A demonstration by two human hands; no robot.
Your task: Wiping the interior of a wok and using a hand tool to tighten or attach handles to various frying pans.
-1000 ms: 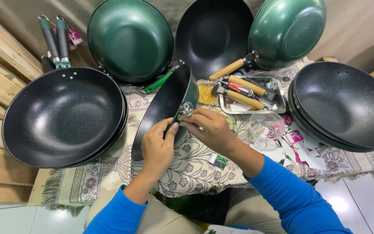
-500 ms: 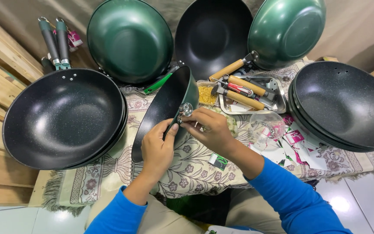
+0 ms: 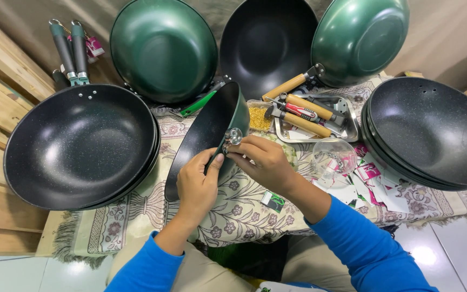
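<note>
Wok (image 3: 204, 135) between stacked pans (image 3: 82, 146), tray (image 3: 347, 127).

Tilted pan (image 3: 206, 135) on cloth (image 3: 233, 216), between pan stacks left (image 3: 79, 146) and right (image 3: 433, 132).

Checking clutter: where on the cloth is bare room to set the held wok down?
Free cloth lies under the hands, between the left wok stack and the paper tags. Crowded: tray of tools behind, right wok stack.
</note>
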